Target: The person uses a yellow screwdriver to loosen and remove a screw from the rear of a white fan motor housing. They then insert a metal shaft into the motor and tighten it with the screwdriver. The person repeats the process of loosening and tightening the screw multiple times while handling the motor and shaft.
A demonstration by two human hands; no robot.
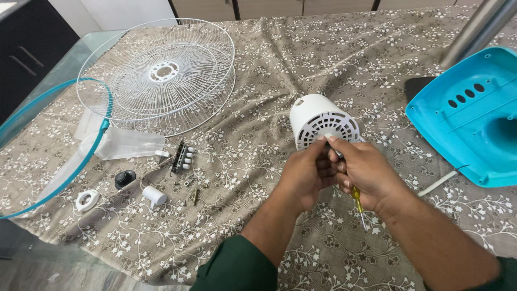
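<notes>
Gripping the white motor cover (322,123) between both hands (307,173) (366,172), right fingers also clasping a screwdriver (359,206); fan dismantled, grille (161,73) and screws (189,195) lying at ten o'clock.

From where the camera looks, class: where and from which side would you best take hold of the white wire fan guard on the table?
Probably grip the white wire fan guard at its outer rim on the near right edge. It lies flat, dome up, on the flowered cloth; that side is open, while the blue ring crowds its left edge.

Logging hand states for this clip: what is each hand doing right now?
Left hand: closed, fingertips at the white motor housing.
Right hand: closed, holding a yellow-handled screwdriver.
</notes>
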